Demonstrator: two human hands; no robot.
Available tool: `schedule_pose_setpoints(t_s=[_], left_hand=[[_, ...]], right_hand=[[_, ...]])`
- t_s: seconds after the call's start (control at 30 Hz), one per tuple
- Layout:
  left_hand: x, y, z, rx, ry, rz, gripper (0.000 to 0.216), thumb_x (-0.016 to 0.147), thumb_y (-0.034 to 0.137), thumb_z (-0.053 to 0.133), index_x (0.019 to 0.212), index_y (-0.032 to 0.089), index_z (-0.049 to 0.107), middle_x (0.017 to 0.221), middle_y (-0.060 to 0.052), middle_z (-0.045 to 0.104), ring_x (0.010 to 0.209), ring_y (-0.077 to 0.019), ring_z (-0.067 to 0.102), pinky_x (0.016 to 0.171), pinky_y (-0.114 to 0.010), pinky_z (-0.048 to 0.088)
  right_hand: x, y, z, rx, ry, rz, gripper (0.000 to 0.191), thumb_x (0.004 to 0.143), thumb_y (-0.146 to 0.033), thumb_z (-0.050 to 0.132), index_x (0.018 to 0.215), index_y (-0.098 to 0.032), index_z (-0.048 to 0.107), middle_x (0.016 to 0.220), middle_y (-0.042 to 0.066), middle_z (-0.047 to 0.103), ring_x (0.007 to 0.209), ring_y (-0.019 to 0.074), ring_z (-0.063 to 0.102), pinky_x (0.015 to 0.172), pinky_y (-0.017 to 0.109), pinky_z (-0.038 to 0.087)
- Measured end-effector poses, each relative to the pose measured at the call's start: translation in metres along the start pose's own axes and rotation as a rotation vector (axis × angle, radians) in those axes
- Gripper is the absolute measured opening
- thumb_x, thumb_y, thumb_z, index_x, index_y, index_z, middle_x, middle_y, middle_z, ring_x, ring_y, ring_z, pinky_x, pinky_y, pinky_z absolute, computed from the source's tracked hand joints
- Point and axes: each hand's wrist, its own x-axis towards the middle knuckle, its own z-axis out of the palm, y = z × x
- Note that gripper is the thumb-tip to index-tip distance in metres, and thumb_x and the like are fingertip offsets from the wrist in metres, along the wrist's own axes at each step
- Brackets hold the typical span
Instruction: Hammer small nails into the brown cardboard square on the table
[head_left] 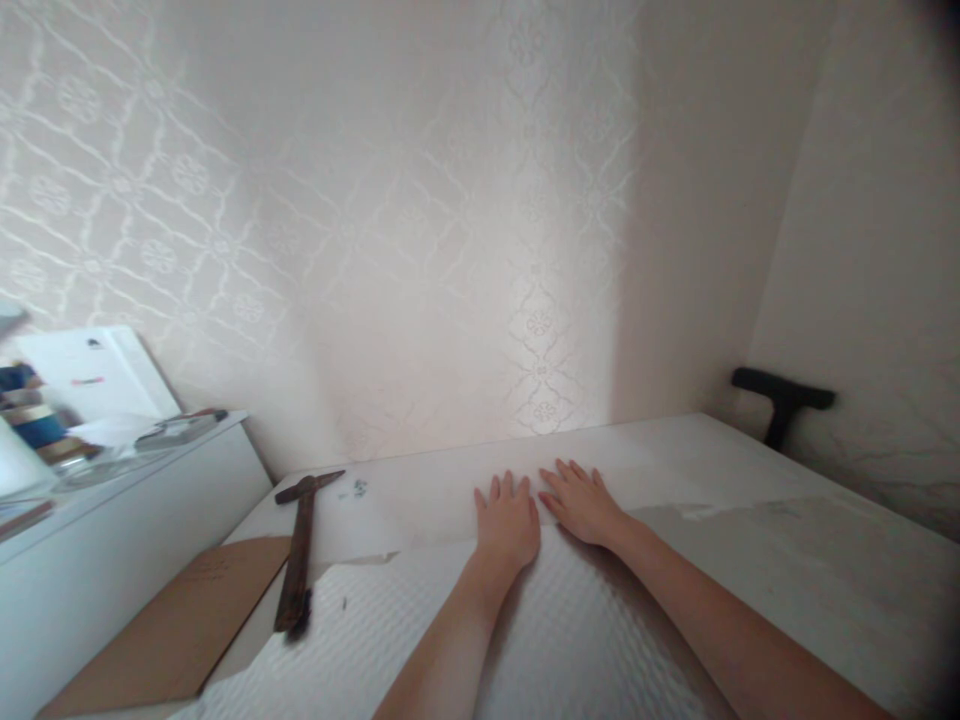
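My left hand (pixel 506 520) lies flat, fingers stretched out, on a white board (pixel 750 540) near a textured white sheet (pixel 540 630) that covers its near part. My right hand (pixel 583 500) lies flat beside it, fingers spread, almost touching the left. Both hands hold nothing. A hammer (pixel 298 545) with a dark wooden handle rests on the board to the left, about a forearm's length from my left hand.
A brown cardboard piece (pixel 187 620) lies under the hammer's left side. A white cabinet (pixel 112 540) at the left carries papers, a blue jar and clutter. A black T-shaped handle (pixel 782 400) stands at the right by the patterned wall.
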Motion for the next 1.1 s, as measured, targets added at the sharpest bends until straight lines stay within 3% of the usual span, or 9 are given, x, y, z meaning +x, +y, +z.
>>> schedule_pose_setpoints(t_s=[1.1], left_hand=[[-0.0004, -0.0004, -0.0002, 0.023, 0.004, 0.005, 0.048, 0.091, 0.031, 0.017, 0.134, 0.021, 0.035, 0.143, -0.01, 0.031, 0.13, -0.0274, 0.027, 0.102, -0.053, 0.023]], right_hand=[[0.0011, 0.0008, 0.002, -0.002, 0.007, 0.0, 0.055, 0.09, -0.043, 0.024, 0.137, -0.016, 0.034, 0.143, 0.019, 0.026, 0.13, 0.0347, 0.02, 0.1, 0.056, 0.016]])
